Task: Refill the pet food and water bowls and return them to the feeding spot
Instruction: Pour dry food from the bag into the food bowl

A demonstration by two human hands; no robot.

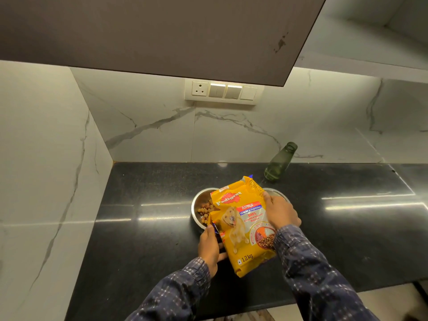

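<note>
A dark wall cabinet (162, 31) hangs over the scene, and below it a white marble-veined backsplash (231, 135) carries a switch panel (223, 91) with a socket. A black speckled stone countertop (139, 228) runs across the lower half. On it, a yellow Pedigree dog food bag (240, 228) is held tilted over a steel food bowl (196, 205), the bag covering most of the bowl's right side. The left hand (209, 246) grips the bag's lower left edge, fingers closed around it; the right hand (281, 213) clasps the bag's upper right edge from above. Both arms wear dark checked sleeves (324, 279). A green glass bottle (280, 162), uncapped, stands on the counter near the backsplash, behind and to the right of the bag. A second steel bowl (276, 193) shows only as a rim just behind the right hand. Brown kibble (205, 212) lies in the food bowl beside the bag's edge.
</note>
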